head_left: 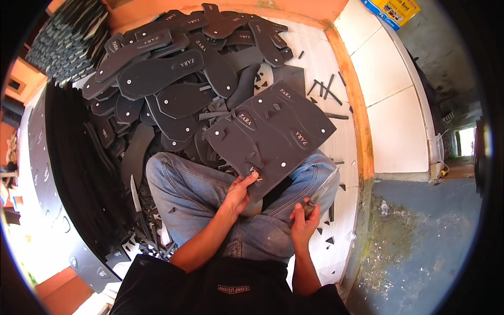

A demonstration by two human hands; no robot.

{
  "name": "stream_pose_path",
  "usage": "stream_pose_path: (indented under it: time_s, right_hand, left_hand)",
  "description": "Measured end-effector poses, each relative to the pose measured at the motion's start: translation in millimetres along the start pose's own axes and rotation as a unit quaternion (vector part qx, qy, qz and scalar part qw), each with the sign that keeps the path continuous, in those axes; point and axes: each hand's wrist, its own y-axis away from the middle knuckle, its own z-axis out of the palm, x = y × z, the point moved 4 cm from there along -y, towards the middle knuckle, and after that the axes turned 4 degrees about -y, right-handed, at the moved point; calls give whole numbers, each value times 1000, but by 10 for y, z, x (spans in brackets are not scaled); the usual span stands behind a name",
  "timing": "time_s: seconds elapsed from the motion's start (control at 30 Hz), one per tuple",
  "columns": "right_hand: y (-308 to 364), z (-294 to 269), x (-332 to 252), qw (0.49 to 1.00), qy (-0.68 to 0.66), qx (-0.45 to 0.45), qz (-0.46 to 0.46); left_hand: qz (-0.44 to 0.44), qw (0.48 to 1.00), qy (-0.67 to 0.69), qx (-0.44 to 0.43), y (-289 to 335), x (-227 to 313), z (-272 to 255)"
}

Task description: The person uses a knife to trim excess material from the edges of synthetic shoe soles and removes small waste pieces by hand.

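My left hand point(241, 195) grips the near corner of a dark foam sheet point(273, 134), its thumb on top. Sole outlines are pressed into the sheet, with light printed marks and small white dots. A few small dark offcuts lie on it. The sheet rests tilted over my knees. In my right hand point(304, 220) is a knife point(324, 189), held by its handle with the blade pointing up and away, apart from the sheet's right edge. Beyond the sheet rises a heap of cut dark foam soles point(157, 76).
A tall stack of dark foam sheets point(73, 173) stands on my left. Another blade point(135, 194) lies beside my left knee among scraps. Dark offcuts point(328, 89) litter the pale floor at right, bordered by an orange-brown edge point(362, 136). Stacked dark pieces point(68, 39) fill the far left.
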Motion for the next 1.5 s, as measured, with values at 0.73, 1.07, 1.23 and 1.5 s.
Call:
stream_pose_path:
  time_s: [0.73,1.07,1.23,1.5]
  right_hand:
    - [360,-23,-195,975,94,-190,63]
    - [611,9,-171,893,299,-326,85]
    - [709,-53,-51,893,310,-315,87]
    - [689,16,-42,891,316,-311,93]
  left_hand:
    - [48,989,-62,127,967,225,-401]
    - [49,989,-72,123,1158,324,-139]
    - [39,990,-70,112,1114,300,-173]
    - [39,990,-68,115,1103,340,-159]
